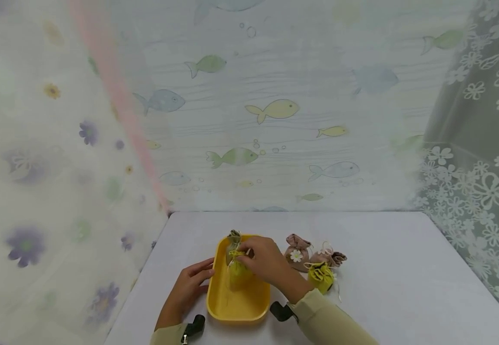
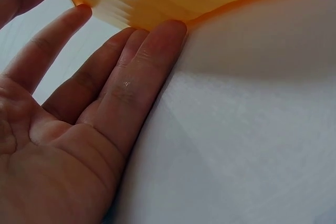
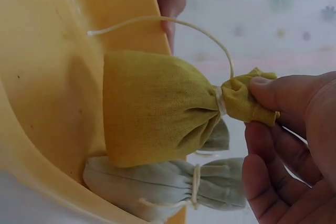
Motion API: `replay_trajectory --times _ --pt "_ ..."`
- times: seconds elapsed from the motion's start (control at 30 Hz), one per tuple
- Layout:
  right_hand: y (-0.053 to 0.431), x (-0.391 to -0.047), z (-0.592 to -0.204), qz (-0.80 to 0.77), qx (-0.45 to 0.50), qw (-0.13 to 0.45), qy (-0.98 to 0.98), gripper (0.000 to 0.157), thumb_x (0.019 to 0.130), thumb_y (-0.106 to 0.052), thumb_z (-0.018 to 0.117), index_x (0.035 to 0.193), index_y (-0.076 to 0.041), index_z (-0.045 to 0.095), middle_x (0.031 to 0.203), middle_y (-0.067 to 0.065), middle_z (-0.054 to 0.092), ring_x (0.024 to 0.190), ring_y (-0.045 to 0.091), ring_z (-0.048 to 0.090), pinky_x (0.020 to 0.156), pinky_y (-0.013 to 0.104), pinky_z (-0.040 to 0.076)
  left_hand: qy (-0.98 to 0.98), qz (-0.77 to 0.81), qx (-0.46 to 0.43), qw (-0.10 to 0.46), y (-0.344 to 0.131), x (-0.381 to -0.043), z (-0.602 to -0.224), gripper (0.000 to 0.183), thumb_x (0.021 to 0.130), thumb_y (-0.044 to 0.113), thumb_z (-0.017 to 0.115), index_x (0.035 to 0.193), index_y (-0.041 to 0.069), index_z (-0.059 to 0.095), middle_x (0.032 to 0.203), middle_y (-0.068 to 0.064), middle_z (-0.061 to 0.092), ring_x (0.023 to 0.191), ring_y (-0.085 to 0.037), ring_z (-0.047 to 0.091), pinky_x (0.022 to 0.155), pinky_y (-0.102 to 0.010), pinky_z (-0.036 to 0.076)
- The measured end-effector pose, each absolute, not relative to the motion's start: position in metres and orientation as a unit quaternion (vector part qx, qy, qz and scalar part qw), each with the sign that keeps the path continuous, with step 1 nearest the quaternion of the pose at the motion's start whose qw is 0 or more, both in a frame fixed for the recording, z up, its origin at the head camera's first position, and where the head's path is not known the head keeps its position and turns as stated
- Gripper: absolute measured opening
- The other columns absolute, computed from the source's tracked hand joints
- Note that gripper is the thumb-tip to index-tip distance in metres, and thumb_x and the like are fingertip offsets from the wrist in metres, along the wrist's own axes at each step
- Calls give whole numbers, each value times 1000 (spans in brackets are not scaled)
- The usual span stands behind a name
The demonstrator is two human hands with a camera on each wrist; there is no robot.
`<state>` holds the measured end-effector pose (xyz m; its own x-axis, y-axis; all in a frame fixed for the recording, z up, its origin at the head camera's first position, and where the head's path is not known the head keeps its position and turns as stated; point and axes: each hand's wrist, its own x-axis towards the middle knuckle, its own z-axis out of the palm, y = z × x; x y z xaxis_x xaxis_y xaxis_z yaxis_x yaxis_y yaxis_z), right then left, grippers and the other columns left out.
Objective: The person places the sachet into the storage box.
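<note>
The right hand (image 1: 266, 258) grips the mustard-yellow pouch (image 3: 152, 108) by its gathered neck, thumb on 1 side and fingertips on the other, with the pouch inside the outline of the yellow tray (image 1: 237, 306), towards the far end. Pinching above the tie probably leaves the full body hanging free, so it can be set down without being squeezed. Whether its base touches the tray floor, I cannot tell.

The left hand (image 1: 189, 287) lies at the tray's left side, fingers extended and fingertips against the wall, not wrapped round it; this seems meant to steady the tray.

The held pouch is plain woven cloth, plump below and pleated where a pale cord (image 3: 210, 40) cinches it; 1 end of the cord arcs loose towards the tray wall. Beside it in the tray, a grey-green pouch (image 3: 152, 182) is tied likewise.

To the right of the tray sit 2 pinkish-brown pouches, 1 with a white flower (image 1: 296, 256), and another yellow pouch (image 1: 321, 280), probably grouped there within easy reach of the right hand.
</note>
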<state>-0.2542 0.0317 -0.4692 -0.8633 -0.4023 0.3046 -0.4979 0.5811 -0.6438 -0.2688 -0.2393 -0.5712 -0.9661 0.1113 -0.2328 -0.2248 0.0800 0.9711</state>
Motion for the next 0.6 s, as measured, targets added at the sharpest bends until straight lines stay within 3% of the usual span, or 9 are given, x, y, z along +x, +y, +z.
replay_trajectory --times 0.6 --pt "15 -263 -479 367 230 38 -901 13 97 -27 74 106 -19 79 99 -8 72 82 0 62 70 16 55 722 678 -43 127 -239 -270 -573 68 89 41 80 147 12 59 153 -13 56 122 -23 67 91 -41 62"
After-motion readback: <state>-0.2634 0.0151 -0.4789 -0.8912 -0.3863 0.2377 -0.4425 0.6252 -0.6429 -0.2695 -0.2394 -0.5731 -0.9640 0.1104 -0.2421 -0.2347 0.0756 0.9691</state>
